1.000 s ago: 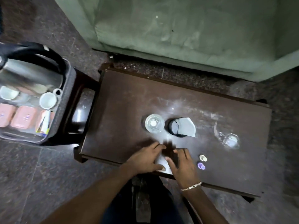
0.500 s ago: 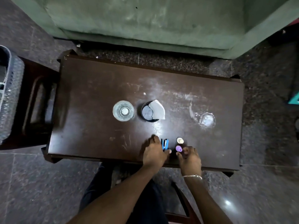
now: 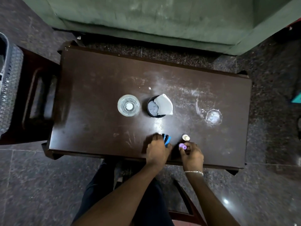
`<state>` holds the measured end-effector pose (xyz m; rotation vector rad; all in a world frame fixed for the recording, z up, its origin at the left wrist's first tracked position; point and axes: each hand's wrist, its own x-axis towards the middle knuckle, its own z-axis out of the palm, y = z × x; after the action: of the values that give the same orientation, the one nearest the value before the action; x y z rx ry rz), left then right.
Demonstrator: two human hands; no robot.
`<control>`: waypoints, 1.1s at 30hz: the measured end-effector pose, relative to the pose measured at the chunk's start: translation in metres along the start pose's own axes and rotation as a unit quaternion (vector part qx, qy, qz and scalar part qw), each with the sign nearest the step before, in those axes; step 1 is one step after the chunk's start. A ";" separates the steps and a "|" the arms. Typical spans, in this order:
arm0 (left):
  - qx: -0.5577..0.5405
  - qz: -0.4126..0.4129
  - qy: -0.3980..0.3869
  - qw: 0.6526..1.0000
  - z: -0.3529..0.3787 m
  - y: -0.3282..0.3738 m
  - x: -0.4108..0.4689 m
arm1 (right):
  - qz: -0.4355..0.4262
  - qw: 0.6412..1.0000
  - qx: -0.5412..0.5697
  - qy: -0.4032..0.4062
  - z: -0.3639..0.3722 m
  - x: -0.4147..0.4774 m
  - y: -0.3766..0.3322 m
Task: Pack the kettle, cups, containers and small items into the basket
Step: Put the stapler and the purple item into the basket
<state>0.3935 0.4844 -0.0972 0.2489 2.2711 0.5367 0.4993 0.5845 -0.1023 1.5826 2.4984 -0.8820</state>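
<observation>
My left hand [image 3: 157,150] is closed around a small blue and black item [image 3: 167,140] at the front edge of the dark brown table [image 3: 91,98]. My right hand [image 3: 192,154] pinches a small purple bottle [image 3: 182,146]. A small cream bottle [image 3: 185,137] stands just beyond it, untouched. Farther back stand a clear glass [image 3: 128,105], a black container with white paper [image 3: 158,106] and a second clear glass [image 3: 212,116] at the right. The grey basket [image 3: 9,82] shows only its edge at the far left.
A dark stool [image 3: 37,95] holds the basket left of the table. A green sofa [image 3: 162,17] runs along the far side. The floor is dark speckled stone. A wooden chair [image 3: 184,201] is under me.
The view swung right, so the basket slid almost out of view. My left hand closed on the blue item and my right hand moved over to the purple bottle.
</observation>
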 end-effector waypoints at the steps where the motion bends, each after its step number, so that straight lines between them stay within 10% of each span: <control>1: -0.012 0.001 0.006 1.000 -0.007 -0.005 -0.002 | -0.005 1.000 0.003 -0.001 -0.001 -0.003 -0.005; 33: -0.195 -0.133 0.433 0.870 -0.403 -0.314 -0.048 | -0.365 0.897 0.161 -0.190 0.137 -0.158 -0.484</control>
<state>0.1278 0.0668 0.0386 -0.6305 2.8814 1.0951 0.1308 0.2385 0.0468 0.3608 2.7218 -1.5600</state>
